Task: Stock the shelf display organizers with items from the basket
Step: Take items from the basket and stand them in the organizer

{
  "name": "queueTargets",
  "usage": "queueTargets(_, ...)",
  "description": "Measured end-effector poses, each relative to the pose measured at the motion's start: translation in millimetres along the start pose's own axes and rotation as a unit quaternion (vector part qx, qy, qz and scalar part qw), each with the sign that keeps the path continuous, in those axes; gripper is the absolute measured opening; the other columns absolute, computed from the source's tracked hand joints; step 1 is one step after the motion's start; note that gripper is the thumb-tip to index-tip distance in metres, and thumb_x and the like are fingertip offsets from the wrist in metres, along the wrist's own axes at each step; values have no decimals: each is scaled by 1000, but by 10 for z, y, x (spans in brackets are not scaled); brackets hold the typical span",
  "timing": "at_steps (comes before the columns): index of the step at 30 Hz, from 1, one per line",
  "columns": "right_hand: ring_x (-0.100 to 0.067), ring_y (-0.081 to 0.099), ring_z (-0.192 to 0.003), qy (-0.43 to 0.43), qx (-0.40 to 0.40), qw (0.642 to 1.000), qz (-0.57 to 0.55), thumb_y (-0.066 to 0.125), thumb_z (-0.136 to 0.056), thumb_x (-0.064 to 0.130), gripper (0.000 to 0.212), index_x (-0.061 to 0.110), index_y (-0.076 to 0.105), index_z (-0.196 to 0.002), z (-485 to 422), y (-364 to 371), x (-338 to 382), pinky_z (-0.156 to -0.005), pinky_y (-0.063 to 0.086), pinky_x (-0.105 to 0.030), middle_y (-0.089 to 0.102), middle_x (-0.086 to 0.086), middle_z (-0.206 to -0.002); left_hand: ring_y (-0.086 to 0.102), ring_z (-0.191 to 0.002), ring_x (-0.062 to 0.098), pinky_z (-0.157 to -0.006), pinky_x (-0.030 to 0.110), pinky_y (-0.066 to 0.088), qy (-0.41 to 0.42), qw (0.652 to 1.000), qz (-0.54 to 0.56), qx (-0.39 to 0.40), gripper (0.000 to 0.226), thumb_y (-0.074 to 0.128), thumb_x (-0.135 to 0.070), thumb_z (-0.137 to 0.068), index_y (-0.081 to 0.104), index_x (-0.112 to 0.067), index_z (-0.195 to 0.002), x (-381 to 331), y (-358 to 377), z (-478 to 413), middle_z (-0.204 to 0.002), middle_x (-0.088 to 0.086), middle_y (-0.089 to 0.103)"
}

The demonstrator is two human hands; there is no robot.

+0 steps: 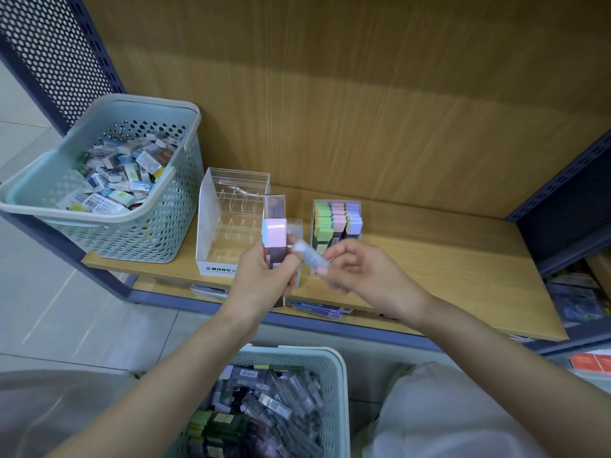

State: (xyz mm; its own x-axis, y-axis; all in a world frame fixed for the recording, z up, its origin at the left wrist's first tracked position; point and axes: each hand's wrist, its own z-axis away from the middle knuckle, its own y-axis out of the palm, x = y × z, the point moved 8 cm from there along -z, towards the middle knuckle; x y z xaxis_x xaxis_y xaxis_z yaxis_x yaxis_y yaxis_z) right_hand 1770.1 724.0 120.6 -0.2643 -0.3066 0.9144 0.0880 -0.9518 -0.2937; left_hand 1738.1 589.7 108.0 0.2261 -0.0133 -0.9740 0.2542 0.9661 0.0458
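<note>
grey tiled floor (66, 309); perforated panel (49, 44) upper left.

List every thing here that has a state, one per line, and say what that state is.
Left hand: grips the pink-capped case, upright.
Right hand: pinches the clear case, tilted.
Clear organizer: upright on the shelf, empty.
Small organizer: stocked with green, pink and lilac rows.
Shelf basket: part filled with small boxes.
Near basket: heaped with cases.

We see bare shelf (446, 266) right of the filled organizer (337, 219), open as far as the blue upright (568, 200). Leftward, the clear MONO organizer (203, 219) and the perforated basket (148, 233) stand close together, blocking that side.
</note>
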Motion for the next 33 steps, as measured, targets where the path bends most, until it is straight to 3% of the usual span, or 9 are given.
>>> queueTargets(5,0,57,-53,-28,-152,986,-58,67,-85,13,8,20,63,-84,-64,-392,39,-51,46,-13,63,1,-74,37,-41,10,-40,20,31,-26,999,-13,-18,5,55,-11,-92,54,-15,-92,129,-142,8,-54,-2,47)
queueTargets(8,-2,63,-65,-81,-200,976,41,64,-87,11,14,25,62,-88,-170,-495,125,-64,53,-16,67,6,-77,40,-45,13,-43,22,29,-73,996,33,-51,4,47,-14,-94,47,-18,-92,247,-315,4,-62,1,52)
queueTargets(10,-4,65,-75,-106,-201,967,113,63,-87,10,14,21,63,-96,-295,-444,199,-73,51,-13,67,8,-83,41,-47,15,-46,22,30,-80,993,54,-71,8,43,-13,-94,44,-16,-88,286,-448,-18,-61,3,52)
queueTargets(14,-2,55,-77,-150,-161,946,240,59,-90,10,15,11,64,-104,-705,-169,303,-69,39,-2,62,5,-92,42,-55,18,-56,30,32,-52,993,24,-107,16,39,-16,-99,43,-20,-83,318,-687,-77,-62,1,54)
queueTargets(16,-7,52,-85,-164,-138,931,297,54,-93,8,18,9,65,-108,-957,-5,299,-74,36,-8,58,-1,-101,43,-55,17,-55,30,32,-42,992,17,-116,17,39,-17,-100,43,-21,-84,327,-777,-104,-65,0,55)
queueTargets(19,-17,55,-92,-152,-118,923,334,50,-95,7,22,8,64,-111,-1299,196,232,-85,43,-25,55,-8,-107,49,-53,13,-53,29,37,-29,993,13,-110,11,39,-17,-100,44,-21,-90,312,-870,-130,-72,-3,58)
queueTargets(24,-26,60,-90,-115,-94,924,353,55,-91,8,11,12,59,-100,-1625,432,43,-82,50,-44,63,-9,-101,52,-51,9,-43,17,39,-31,994,-4,-101,10,41,-21,-99,45,-22,-91,349,-995,-149,-77,-2,61)
queueTargets(33,-27,61,-90,-114,-104,900,409,58,-90,10,16,9,63,-105,-1729,559,-111,-79,52,-42,56,-8,-108,53,-51,7,-44,17,43,-26,994,30,-97,8,42,-14,-98,46,-19,-93,405,-1065,-190,-77,4,57)
